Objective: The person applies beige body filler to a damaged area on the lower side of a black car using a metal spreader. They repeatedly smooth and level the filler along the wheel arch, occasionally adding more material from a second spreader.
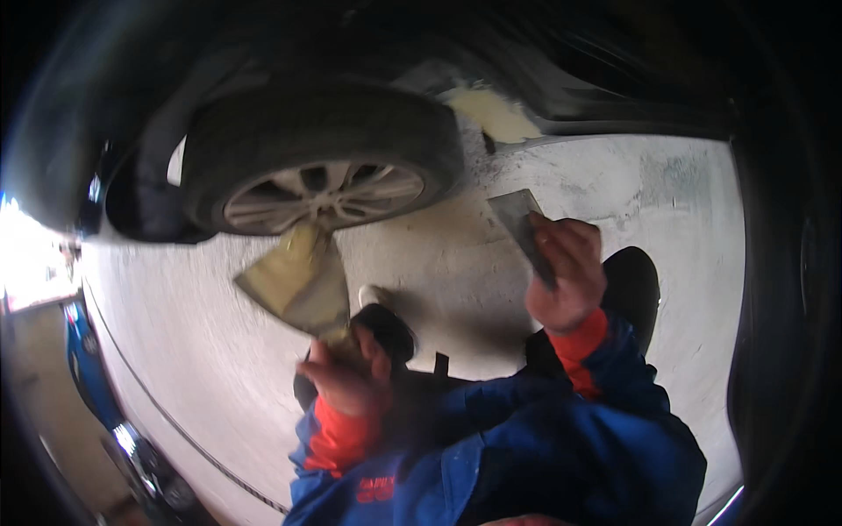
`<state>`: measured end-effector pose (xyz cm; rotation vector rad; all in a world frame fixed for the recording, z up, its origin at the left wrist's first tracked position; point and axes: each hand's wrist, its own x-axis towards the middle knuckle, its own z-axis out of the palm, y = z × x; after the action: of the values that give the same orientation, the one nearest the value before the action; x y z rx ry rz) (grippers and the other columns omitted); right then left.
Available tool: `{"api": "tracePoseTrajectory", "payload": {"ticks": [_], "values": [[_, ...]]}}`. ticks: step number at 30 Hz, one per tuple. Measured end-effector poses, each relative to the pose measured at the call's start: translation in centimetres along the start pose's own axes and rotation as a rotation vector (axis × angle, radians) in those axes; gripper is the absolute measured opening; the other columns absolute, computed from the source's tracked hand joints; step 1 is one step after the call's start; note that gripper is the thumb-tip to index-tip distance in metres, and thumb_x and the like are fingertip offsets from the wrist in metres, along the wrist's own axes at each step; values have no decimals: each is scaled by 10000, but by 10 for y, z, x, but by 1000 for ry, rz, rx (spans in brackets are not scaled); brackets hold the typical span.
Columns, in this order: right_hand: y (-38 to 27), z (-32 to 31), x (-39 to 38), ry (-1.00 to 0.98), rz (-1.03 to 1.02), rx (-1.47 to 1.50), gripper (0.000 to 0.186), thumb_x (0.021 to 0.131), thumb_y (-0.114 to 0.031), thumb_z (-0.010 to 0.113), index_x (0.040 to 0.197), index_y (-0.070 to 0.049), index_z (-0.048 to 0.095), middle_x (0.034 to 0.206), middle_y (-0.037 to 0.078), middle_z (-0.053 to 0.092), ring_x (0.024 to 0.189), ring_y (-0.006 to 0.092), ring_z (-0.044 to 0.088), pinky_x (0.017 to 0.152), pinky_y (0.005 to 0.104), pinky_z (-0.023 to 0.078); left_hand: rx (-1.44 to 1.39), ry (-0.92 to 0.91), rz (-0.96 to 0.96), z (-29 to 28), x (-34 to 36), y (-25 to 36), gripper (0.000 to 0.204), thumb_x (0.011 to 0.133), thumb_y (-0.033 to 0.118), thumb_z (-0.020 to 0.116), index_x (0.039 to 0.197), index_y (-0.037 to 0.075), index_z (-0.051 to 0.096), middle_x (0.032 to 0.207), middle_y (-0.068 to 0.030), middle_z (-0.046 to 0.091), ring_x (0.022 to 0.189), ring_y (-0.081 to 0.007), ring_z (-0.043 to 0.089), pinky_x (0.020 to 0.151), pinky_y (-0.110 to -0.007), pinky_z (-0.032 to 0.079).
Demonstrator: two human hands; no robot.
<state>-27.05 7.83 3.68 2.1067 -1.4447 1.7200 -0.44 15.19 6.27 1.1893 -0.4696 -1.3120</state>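
Holds a wide scraper [317,302] bearing putty [296,254] in the left hand [351,375], left of centre; grips a smaller blade [519,224] in the right hand [568,270], right of centre. Has a cream patch [495,114] already on the car body [649,123], upper centre; seems partway along, with loaded putty unspread.

Yellow paste [303,252], grey scraper [517,218], red cuffs [340,435]

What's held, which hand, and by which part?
Left hand: wide putty knife with yellowish paste, by its narrow handle end. Right hand: flat grey spreader, by its right side.
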Motion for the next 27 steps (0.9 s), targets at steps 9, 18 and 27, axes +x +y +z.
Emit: {"api": "tracePoseTrajectory", "payload": {"ticks": [9, 18, 27], "values": [[57, 89, -36, 261, 47, -244, 335, 760, -123, 750, 1062, -266, 727, 1238, 19, 647, 880, 188, 455, 792, 344, 344, 29, 188, -50, -5, -2, 0, 910, 828, 869, 245, 1064, 26, 492, 601, -71, 428, 361, -178, 388, 276, -287, 337], [73, 136, -27, 534, 157, -357, 315, 792, -255, 757, 1083, -368, 715, 1266, -38, 623, 841, 132, 449, 782, 321, 296, 209, 58, 105, -27, 5, -1, 954, 859, 829, 210, 1528, 151, 268, 574, -48, 396, 332, -143, 327, 251, -280, 320], [85, 150, -28, 528, 153, -429, 348, 782, -301, 723, 1120, -382, 711, 1290, -60, 607, 835, 112, 454, 765, 311, 295, -49, 112, 32, -52, 15, -13, 1114, 703, 917, 439, 1456, 97, 433, 599, -51, 485, 403, -170, 447, 350, -313, 426]]}}
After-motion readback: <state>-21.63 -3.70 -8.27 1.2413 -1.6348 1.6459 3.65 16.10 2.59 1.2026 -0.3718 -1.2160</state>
